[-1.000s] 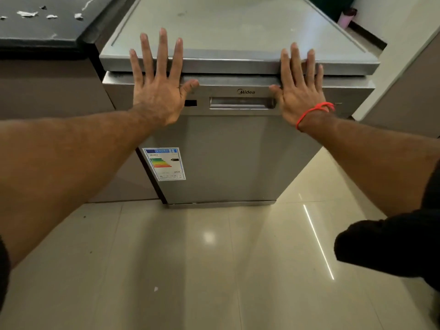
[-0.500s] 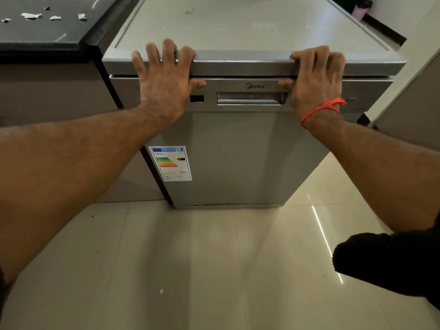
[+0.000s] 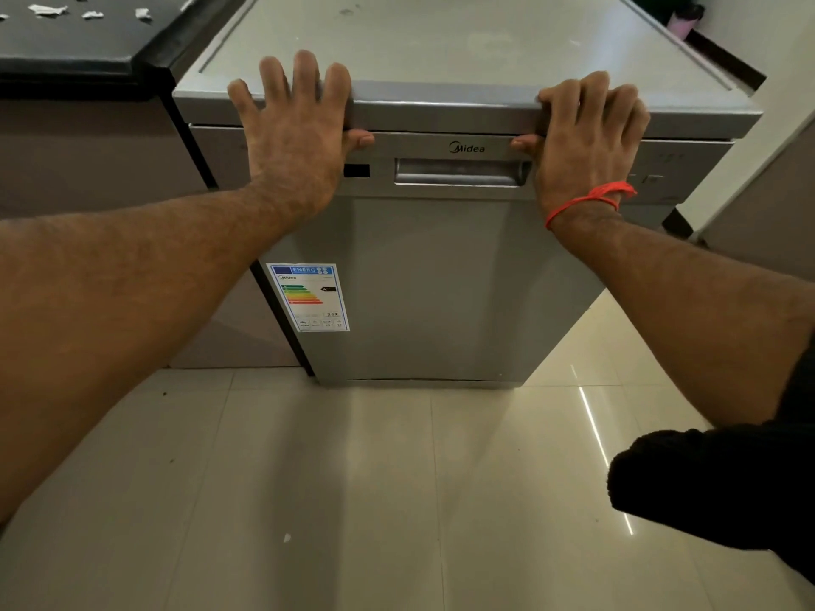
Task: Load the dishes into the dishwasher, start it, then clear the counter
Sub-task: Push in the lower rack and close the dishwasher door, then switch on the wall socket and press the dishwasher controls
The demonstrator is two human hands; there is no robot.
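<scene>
Now | 2 hands grip dishwasher (image 3: pixel 423 293) top edge | left hand (image 3: pixel 293 138), right hand (image 3: pixel 586 147)

Both arms reach fwd to upper frame; left grip (image 3: pixel 294 138) fingers curled over an edge, right grip (image 3: pixel 586 143) likewise, thumbs tucked under.

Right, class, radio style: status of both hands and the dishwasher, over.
Left hand and right hand both gripping the dishwasher top's front edge. Door shut, handle untouched. Nothing blocking the door.
</scene>
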